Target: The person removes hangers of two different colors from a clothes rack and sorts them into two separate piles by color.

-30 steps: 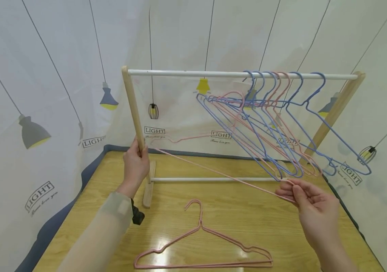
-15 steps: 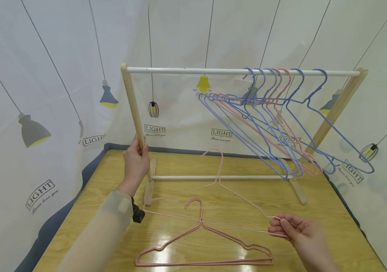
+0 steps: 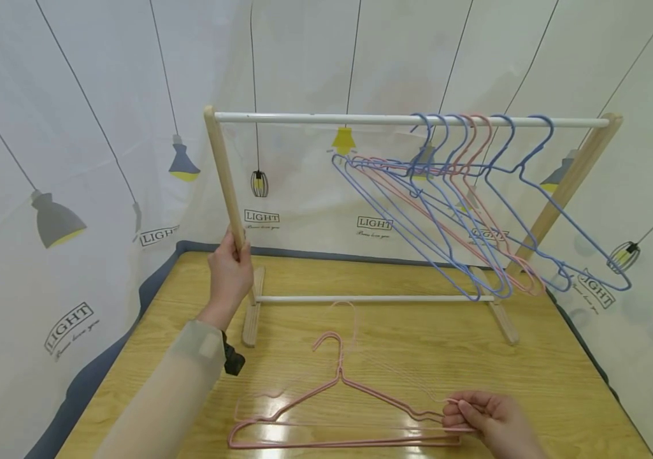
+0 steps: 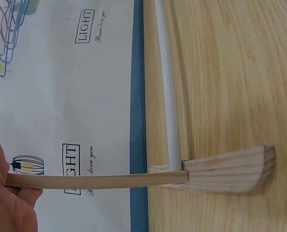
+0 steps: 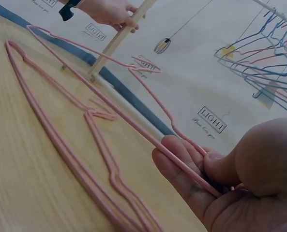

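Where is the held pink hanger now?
Lower centre in the head view: the pink wire hanger extends leftward from the right hand, above the table.

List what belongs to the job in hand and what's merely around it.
Job:
pink wire hanger in right hand
garment rack in left hand
lying pink hangers
hanging blue and pink hangers

Surroundings:
wooden tabletop
lamp-printed backdrop
black wrist device

left sleeve (image 3: 157,398): cream, long | cuff (image 3: 193,341): pale greyish | wrist device (image 3: 234,362): black, blocky

Pale sheeting (image 3: 303,57) with printed lamps (image 3: 58,220) backs and flanks a wood-grain table (image 3: 555,376); a blue band (image 3: 154,280) runs between; glare (image 3: 271,435) marks the table.
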`<state>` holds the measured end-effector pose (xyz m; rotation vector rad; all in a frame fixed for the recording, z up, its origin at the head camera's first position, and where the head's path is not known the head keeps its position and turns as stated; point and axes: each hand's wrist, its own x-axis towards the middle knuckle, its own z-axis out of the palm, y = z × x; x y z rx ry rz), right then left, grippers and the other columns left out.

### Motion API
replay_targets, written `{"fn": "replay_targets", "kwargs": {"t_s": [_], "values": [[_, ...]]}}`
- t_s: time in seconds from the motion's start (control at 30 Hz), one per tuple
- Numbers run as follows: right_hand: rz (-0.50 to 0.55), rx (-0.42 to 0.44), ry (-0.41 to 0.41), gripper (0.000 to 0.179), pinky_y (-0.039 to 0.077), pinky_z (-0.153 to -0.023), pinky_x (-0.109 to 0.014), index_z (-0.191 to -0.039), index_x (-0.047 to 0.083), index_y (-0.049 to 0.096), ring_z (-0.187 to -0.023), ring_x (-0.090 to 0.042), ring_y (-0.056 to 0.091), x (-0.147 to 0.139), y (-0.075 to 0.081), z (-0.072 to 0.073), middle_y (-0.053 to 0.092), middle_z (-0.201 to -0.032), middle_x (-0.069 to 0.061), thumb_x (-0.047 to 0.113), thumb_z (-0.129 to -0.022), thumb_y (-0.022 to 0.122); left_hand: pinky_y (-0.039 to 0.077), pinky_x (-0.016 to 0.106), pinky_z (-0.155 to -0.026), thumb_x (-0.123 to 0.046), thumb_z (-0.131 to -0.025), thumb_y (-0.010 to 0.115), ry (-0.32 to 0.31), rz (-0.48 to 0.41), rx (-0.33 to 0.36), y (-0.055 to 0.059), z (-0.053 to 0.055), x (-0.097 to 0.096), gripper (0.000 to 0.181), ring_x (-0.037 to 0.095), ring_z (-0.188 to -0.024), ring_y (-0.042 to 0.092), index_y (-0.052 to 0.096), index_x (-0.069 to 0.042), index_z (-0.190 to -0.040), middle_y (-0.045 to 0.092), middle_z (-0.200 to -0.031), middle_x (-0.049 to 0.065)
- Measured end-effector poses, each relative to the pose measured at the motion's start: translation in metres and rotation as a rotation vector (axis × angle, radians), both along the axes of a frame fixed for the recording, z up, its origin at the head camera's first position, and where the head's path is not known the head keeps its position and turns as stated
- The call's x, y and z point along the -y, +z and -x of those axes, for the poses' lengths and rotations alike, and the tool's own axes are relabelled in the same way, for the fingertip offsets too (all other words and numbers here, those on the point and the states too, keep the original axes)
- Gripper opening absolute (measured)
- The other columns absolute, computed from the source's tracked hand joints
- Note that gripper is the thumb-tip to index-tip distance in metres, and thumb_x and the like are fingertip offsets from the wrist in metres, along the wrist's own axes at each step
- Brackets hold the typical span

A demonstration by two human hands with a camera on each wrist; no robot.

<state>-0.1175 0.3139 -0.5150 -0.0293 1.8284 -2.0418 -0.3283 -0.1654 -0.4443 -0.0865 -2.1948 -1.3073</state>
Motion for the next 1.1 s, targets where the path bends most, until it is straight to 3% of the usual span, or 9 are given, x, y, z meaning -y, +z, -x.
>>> {"fn": "replay_targets", "kwargs": {"t_s": [0.2,0.3,0.37,0.43,0.6,0.7,0.87,1.0,1.1], "values": [[0.065,-0.051,0.096,0.029,0.06,-0.085,-0.035,-0.12,-0.036,0.048,-0.095,-0.022,0.077,0.002,-0.022,-0.003,0.076,-0.107,-0.02,-0.01,-0.108,0.048,0.059,0.046,-0.066,-0.005,-0.108,0.059,-0.005,-0.005,0.003,0.0,0.001,-0.001,0.043,0.033,-0.088,0.075,0.056,-0.009,-0.152,0.072,-0.123,0.024],[0.026,-0.048,0.103,0.029,0.061,-0.084,-0.038,-0.12,-0.038,0.045,-0.093,-0.023,0.077,0.005,-0.029,-0.004,0.075,-0.106,-0.025,-0.012,-0.107,0.047,0.058,0.046,-0.065,-0.004,-0.108,0.059,-0.007,-0.012,0.011,0.0,0.001,-0.002,0.044,0.031,-0.086,0.075,0.056,-0.01,-0.152,0.073,-0.123,0.023],[-0.051,-0.047,0.091,0.028,0.061,-0.083,-0.038,-0.12,-0.036,0.05,-0.092,-0.024,0.077,0.007,-0.029,-0.004,0.074,-0.105,-0.028,-0.012,-0.106,0.049,0.059,0.045,-0.065,-0.004,-0.108,0.059,-0.009,-0.017,0.015,0.0,0.001,-0.002,0.043,0.031,-0.087,0.075,0.057,-0.01,-0.15,0.073,-0.123,0.023],[-0.197,-0.111,0.081,0.027,0.062,-0.08,-0.036,-0.119,-0.033,0.055,-0.091,-0.022,0.077,0.013,-0.025,-0.004,0.074,-0.103,-0.029,-0.009,-0.106,0.052,0.059,0.045,-0.066,-0.005,-0.108,0.058,-0.006,-0.021,0.018,0.0,0.001,-0.003,0.041,0.031,-0.088,0.075,0.058,-0.01,-0.149,0.073,-0.123,0.022],[-0.63,-0.451,0.015,0.02,0.06,-0.075,-0.027,-0.114,-0.012,0.075,-0.092,-0.012,0.074,0.027,-0.016,-0.007,0.078,-0.103,-0.016,0.003,-0.103,0.067,0.059,0.047,-0.068,-0.006,-0.109,0.058,0.004,-0.026,0.026,0.001,0.0,-0.003,0.039,0.034,-0.092,0.075,0.059,-0.009,-0.148,0.073,-0.124,0.022],[-0.738,-0.614,-0.086,0.014,0.058,-0.077,-0.025,-0.11,-0.005,0.078,-0.095,-0.011,0.072,0.033,-0.011,-0.009,0.079,-0.103,-0.013,-0.001,-0.099,0.07,0.059,0.049,-0.07,-0.006,-0.109,0.058,-0.001,-0.032,0.027,0.001,-0.001,-0.003,0.039,0.036,-0.095,0.075,0.06,-0.009,-0.147,0.072,-0.125,0.023],[-0.708,-0.806,-0.3,0.02,0.054,-0.08,-0.015,-0.107,0.0,0.08,-0.094,-0.007,0.072,0.04,0.013,-0.005,0.079,-0.102,-0.008,-0.011,-0.093,0.073,0.059,0.047,-0.067,-0.006,-0.108,0.059,0.009,-0.023,0.019,0.001,-0.001,-0.003,0.036,0.032,-0.09,0.075,0.062,-0.008,-0.144,0.073,-0.123,0.021],[-0.683,-0.979,-0.418,0.03,0.049,-0.088,-0.01,-0.112,-0.001,0.079,-0.102,0.0,0.07,0.04,0.053,0.005,0.079,-0.108,-0.011,-0.017,-0.088,0.075,0.057,0.044,-0.064,-0.008,-0.109,0.059,0.013,-0.019,0.013,0.0,-0.001,-0.003,0.032,0.03,-0.085,0.074,0.064,-0.008,-0.141,0.075,-0.119,0.021],[-0.601,-1.122,-0.474,0.037,0.05,-0.093,-0.015,-0.114,-0.008,0.076,-0.111,-0.002,0.069,0.04,0.086,0.016,0.076,-0.113,-0.02,-0.026,-0.081,0.073,0.057,0.043,-0.063,-0.01,-0.109,0.058,0.017,-0.009,0.009,0.0,-0.001,-0.002,0.03,0.03,-0.083,0.074,0.064,-0.007,-0.138,0.075,-0.117,0.021]]}}
